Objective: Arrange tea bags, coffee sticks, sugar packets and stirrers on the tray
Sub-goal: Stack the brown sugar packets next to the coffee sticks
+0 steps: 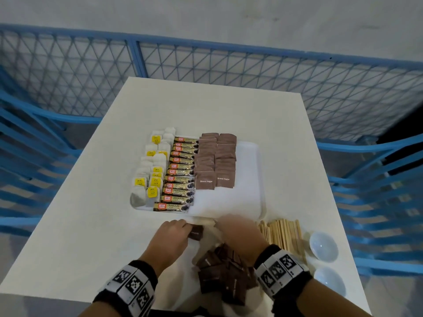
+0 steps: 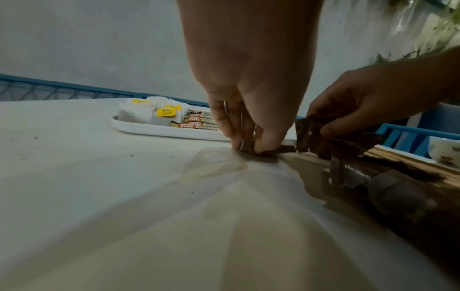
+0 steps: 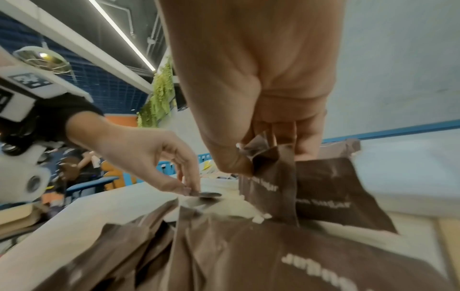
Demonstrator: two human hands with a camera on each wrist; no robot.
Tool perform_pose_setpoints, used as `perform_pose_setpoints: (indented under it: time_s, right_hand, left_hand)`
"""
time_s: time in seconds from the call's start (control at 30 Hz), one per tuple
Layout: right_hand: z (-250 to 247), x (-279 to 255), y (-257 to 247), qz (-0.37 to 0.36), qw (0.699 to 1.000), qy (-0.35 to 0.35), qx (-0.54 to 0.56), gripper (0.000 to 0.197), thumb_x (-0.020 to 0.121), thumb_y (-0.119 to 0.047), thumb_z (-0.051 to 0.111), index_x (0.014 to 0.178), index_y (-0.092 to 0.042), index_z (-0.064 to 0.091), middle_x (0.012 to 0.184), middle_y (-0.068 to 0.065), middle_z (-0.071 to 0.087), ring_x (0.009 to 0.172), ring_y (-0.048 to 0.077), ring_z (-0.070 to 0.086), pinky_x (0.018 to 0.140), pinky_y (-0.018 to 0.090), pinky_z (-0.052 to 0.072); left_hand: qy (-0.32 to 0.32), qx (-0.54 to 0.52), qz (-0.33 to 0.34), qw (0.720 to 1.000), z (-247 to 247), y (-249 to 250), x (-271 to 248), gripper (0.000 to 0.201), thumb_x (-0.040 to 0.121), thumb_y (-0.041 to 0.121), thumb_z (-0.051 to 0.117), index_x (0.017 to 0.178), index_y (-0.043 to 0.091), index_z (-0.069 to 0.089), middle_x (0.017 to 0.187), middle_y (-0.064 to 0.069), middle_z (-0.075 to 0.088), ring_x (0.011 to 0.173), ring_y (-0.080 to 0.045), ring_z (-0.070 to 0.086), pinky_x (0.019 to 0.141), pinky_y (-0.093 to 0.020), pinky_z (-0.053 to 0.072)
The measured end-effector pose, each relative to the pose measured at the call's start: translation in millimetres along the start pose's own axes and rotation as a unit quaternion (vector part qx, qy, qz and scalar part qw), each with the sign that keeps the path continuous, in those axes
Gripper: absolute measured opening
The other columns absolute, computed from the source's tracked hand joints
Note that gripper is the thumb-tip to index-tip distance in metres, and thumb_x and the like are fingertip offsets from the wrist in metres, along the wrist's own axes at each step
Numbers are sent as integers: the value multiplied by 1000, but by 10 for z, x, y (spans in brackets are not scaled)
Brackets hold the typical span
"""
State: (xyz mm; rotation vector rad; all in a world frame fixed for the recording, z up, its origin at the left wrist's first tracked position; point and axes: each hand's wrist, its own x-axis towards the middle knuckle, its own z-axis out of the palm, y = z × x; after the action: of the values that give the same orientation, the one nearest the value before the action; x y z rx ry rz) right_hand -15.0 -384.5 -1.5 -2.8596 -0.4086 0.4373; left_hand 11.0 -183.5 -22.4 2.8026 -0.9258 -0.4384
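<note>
Sugar packets fill two neat brown columns mid-tray, beside a row of coffee sticks and, at the left edge, the tea bags — grouped by kind, overlapped like shingles, presumably so each stays easy to pick. The tray keeps a bare strip on its right, likely meant for more sugar and the stirrers, which lie bundled on the table just off the tray's near right corner.

Near the table's front edge, the left hand pinches a single packet flat against the tabletop, fingers curled onto it. The right hand grips a few packets by their top edges, thumb closed over them — apparently gathering a small batch to carry across. A loose pile of packets sits between the wrists on what looks like thin white plastic.

Two small white bowls stand to the right of the stirrers. Nothing blocks the way to the tray, though its raised near rim lies between hands and open space. Blue mesh fencing rings the table.
</note>
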Motion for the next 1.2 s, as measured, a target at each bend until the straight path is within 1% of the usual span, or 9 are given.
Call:
perform_pose_setpoints:
  time_s: [0.17,0.27,0.43,0.53,0.63,0.73,0.93,1.1,1.2]
  right_hand:
    - [-123,-34,32,80,972,54,214,19,92,-18,47,105,-12,58,96,5,65,84,19,60,76,29,50]
    - [-236,-35,-77,131,899,78,410,12,89,-14,55,100,-18,55,90,0,69,82,16,64,73,21,51]
    - [-314,74,-433,121,742,40,659,15,90,-2,56,91,-14,47,89,16,67,75,19,61,64,29,51]
    - [-293,155,-630,121,698,70,703,16,87,0,58,89,-12,48,90,13,61,72,16,60,55,27,51]
    - [-238,204,-802,132,686,106,708,16,85,2,60,87,-9,49,86,8,53,69,14,57,49,25,51]
    - [-180,231,-935,127,698,123,693,17,82,1,65,89,-6,50,77,3,52,66,13,53,51,22,50]
    - [-115,230,-1027,116,787,163,583,21,80,-4,69,83,-20,57,71,-4,57,63,3,51,65,16,45]
    - [-91,188,-1160,110,751,227,610,5,97,-25,45,99,-23,42,82,-5,49,65,-3,49,63,16,43]
    - [-36,154,-1185,104,754,125,637,22,91,-29,57,95,-23,36,86,-1,53,69,8,55,60,21,46]
  left_hand:
    - [57,-258,-148,953,-197,-62,-107,10,84,12,57,77,18,54,72,5,57,69,-13,54,59,-14,37]
    - [69,-396,-187,896,-315,-155,-152,18,81,8,61,69,14,48,63,2,55,58,-13,47,54,-15,34]
    - [16,-590,-148,793,-585,-227,-180,9,83,-2,54,84,4,48,79,-5,65,78,-19,61,79,-36,51]
    - [-15,-669,-127,732,-704,-226,-189,17,82,-5,50,83,9,42,77,-3,63,72,-14,62,67,-27,54]
    - [-25,-725,-136,675,-711,-268,-218,27,73,20,64,86,13,41,90,-8,59,79,-20,58,69,-32,49]
    - [-21,-709,-139,691,-624,-290,-263,51,69,40,78,104,15,51,108,-4,68,99,-20,65,88,-40,50]
    - [-61,-718,-90,687,-637,-268,-334,28,92,8,49,117,13,60,110,-2,71,99,-12,67,72,-21,53]
    - [8,-724,-124,679,-657,-344,-300,25,91,9,54,116,6,57,97,-8,73,82,-16,70,67,-25,56]
    - [46,-736,-128,663,-697,-402,-284,22,91,12,55,111,7,57,92,-9,71,78,-16,70,66,-26,57]
